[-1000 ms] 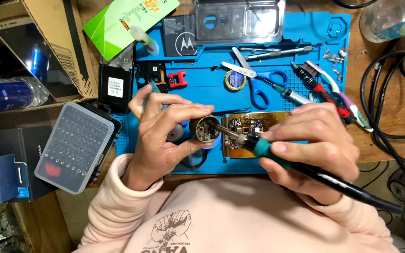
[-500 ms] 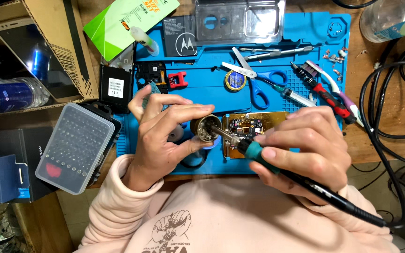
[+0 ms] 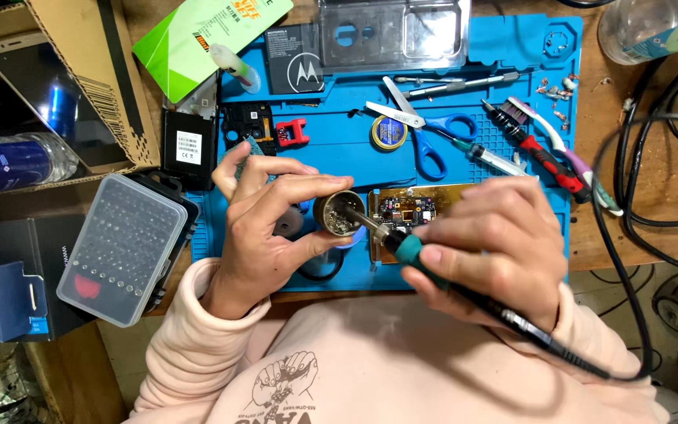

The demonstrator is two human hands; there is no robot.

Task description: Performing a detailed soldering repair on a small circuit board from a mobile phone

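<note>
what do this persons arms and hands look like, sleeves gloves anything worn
Both hands are bare: no gloves, rings or watch show on the left hand or the right hand. Both arms wear long pale pink sweatshirt sleeves with ribbed cuffs at the wrists.

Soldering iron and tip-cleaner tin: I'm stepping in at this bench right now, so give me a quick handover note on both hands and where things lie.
Left hand: grip shut on the round tip-cleaner tin, held just above the blue work mat.
Right hand: grip shut on the soldering iron, its tip pushed into the tin's wire wool.
Circuit board: flat on the mat, beside the tin, partly under the right hand.
Done: iron at the cleaner.
Left: cannot tell which joints on the board are finished.
</note>
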